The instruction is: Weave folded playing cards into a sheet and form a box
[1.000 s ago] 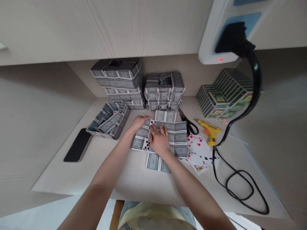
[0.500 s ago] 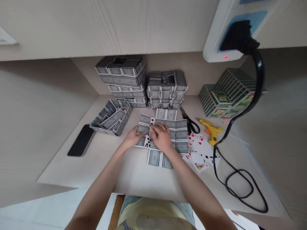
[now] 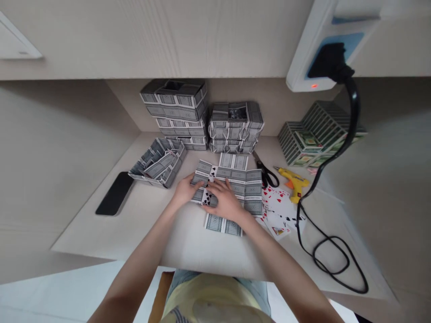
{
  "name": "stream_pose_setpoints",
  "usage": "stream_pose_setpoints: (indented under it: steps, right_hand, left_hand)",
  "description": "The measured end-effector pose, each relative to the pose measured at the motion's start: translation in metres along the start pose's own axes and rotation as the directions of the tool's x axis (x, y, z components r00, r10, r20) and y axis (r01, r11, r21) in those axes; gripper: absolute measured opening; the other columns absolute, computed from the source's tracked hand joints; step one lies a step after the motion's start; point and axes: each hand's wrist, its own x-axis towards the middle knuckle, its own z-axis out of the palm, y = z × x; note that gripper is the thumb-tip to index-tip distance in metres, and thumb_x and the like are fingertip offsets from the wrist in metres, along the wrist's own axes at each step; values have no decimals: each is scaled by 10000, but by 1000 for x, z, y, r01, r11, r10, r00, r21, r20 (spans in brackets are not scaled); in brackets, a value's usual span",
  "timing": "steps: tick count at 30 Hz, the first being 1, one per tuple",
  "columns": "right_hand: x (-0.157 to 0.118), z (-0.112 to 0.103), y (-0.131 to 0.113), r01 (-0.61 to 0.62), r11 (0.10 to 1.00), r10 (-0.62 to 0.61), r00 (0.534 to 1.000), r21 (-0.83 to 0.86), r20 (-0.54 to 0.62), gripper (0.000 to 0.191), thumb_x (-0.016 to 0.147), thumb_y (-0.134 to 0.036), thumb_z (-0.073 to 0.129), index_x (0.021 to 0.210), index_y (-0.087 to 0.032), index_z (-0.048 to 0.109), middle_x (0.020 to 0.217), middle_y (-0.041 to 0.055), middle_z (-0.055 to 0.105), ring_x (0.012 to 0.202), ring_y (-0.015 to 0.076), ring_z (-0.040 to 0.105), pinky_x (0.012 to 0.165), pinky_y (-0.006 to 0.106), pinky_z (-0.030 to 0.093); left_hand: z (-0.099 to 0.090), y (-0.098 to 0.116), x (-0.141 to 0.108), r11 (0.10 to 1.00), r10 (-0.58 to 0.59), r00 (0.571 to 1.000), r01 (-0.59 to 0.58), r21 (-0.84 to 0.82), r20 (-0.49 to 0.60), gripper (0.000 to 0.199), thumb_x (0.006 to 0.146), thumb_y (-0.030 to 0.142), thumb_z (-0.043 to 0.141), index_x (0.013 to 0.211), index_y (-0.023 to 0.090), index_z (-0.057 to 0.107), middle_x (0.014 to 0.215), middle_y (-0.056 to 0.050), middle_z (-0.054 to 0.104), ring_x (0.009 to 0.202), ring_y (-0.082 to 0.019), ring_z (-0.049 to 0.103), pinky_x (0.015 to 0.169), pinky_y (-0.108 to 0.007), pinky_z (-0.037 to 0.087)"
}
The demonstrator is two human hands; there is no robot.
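Note:
A flat cross-shaped panel of joined grey-backed playing cards point(image 3: 253, 190) lies on the table. At its left side is a strip of grey cards point(image 3: 204, 167), with face-up black-suited cards point(image 3: 206, 197) showing between strip and panel. My left hand point(image 3: 187, 190) is at the strip's left edge, thumb on top and fingers partly hidden beneath the edge, closed on it. My right hand point(image 3: 225, 200) rests with fingers spread over the panel's left part, fingertips at the face-up cards.
Stacked card boxes point(image 3: 235, 128) stand at the back, an open card tray point(image 3: 158, 163) and phone point(image 3: 115, 194) at left. Scissors point(image 3: 267, 175), a yellow glue gun point(image 3: 293, 180), loose cards point(image 3: 278, 206) and a black cable point(image 3: 336, 273) are at right.
My right hand has shifted slightly down and left, its thumb now spread out lower over the cards. My left thumb has drawn back slightly. The camera view has moved a little.

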Motion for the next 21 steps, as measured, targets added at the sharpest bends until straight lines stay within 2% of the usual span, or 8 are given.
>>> stream_pose_setpoints:
  steps: [5,12,17,21]
  right_hand:
    - [-5,1,1,68,998,-68,998,0,-5,518,726,-400,535,1188,-168,509,1267,99,501,1244,258,338,1053,528,11]
    - [-6,1,-5,92,991,-90,996,-98,23,536,727,-334,478,1212,-104,485,1266,137,495,1250,272,326,1049,533,-15]
    - [-8,10,-21,40,970,-27,998,-241,57,604,720,-278,450,1250,11,417,1315,227,403,1261,310,292,1050,508,48]
    - [-8,16,-31,-13,952,29,998,-305,51,624,729,-261,425,1262,59,378,1325,262,368,1263,332,276,1039,513,82]
  left_hand:
    - [-6,0,4,999,7,996,-3,-50,84,426,680,417,602,1018,158,613,1009,-42,662,932,-213,581,834,-284,417]
    - [-4,-1,7,978,-45,995,62,-198,93,434,692,395,578,1041,139,608,964,-58,671,865,-200,592,767,-284,443]
    - [-2,-1,11,961,-109,991,126,-245,83,411,688,332,568,1047,136,611,880,-57,683,821,-192,595,728,-283,457]
    - [-1,-2,12,934,-210,976,219,-284,64,463,678,295,586,1113,139,567,797,-49,680,666,-155,596,625,-259,462]
